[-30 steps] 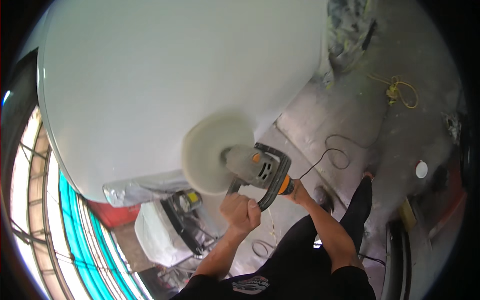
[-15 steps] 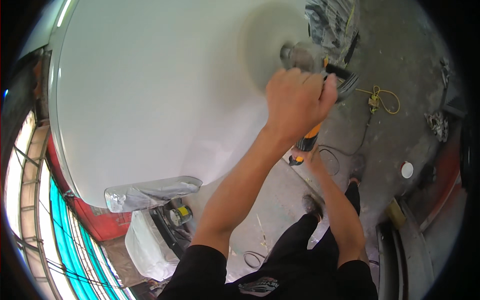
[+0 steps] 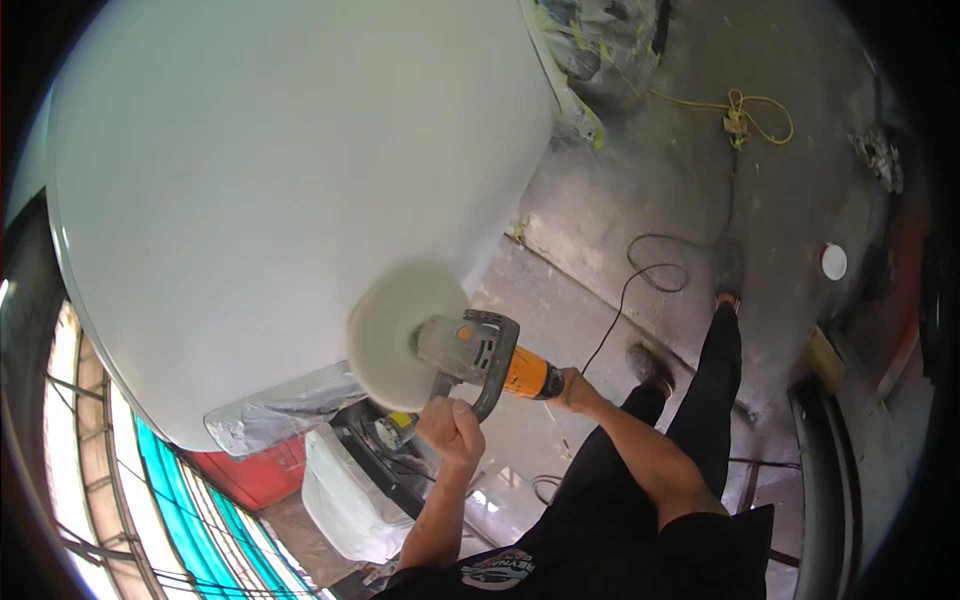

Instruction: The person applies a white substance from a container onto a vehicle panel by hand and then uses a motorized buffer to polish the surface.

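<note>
A rotary polisher (image 3: pixel 525 372) with an orange and grey body lies across in front of me. Its round, pale pad (image 3: pixel 395 325) is at the lower edge of a large white vehicle panel (image 3: pixel 260 190). The pad looks smeared, as if spinning. My left hand (image 3: pixel 450 430) is closed around the black loop handle by the machine's head. At the rear end of the body, my right hand (image 3: pixel 577 390) is wrapped round the grip, its fingers partly hidden. Clear plastic wrap covers a long part (image 3: pixel 285 405) just left of the pad.
A black cord (image 3: pixel 625 300) runs over the concrete floor to a yellow cord (image 3: pixel 765 110). A white round container (image 3: pixel 833 262) stands on the right. Below the panel are a plastic-covered white object (image 3: pixel 350 505) and a red surface (image 3: pixel 250 475). More plastic sheeting (image 3: pixel 600 50) hangs at the far side.
Both hands and the polisher have come from the far right edge of the panel down and left, nearer to me. The machine has turned from upright to lying sideways in view.
</note>
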The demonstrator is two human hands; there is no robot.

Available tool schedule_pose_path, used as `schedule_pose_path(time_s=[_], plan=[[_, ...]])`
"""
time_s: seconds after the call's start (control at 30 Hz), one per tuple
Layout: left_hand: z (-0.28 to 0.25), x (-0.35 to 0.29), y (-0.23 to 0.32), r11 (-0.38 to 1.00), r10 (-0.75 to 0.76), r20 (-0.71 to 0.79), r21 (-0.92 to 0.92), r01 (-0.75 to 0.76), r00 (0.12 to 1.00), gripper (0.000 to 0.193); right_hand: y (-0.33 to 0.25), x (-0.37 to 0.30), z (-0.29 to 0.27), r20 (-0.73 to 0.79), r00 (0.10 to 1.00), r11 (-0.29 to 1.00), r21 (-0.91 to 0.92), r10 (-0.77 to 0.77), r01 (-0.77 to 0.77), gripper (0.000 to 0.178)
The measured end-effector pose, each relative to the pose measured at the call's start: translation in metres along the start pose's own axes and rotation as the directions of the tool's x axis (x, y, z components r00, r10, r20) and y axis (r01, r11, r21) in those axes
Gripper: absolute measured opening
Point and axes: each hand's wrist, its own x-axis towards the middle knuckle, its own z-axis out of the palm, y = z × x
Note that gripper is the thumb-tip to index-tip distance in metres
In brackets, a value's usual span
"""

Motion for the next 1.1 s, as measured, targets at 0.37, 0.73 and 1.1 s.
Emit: schedule_pose_path(time_s=[0.37,0.73,1.1], plan=[[0.111,0.193,0.065,0.933,0.344,-0.150,-0.054,-0.355,0.927,0.035,-0.083,0.047,-0.150,-0.267,0.963,0.989,0.125,-0.038,0.074,0.025],[0.039,0.061,-0.009,0.979,0.173,-0.156,-0.077,-0.187,0.972,0.025,-0.027,0.022,-0.045,-0.182,0.972,0.988,-0.068,-0.151,0.141,0.023],[0.000,-0.074,-0.035,0.987,-0.157,-0.084,-0.053,0.153,0.984,0.029,0.039,0.031,-0.003,0.037,0.990,0.978,-0.152,-0.137,0.141,0.020]])
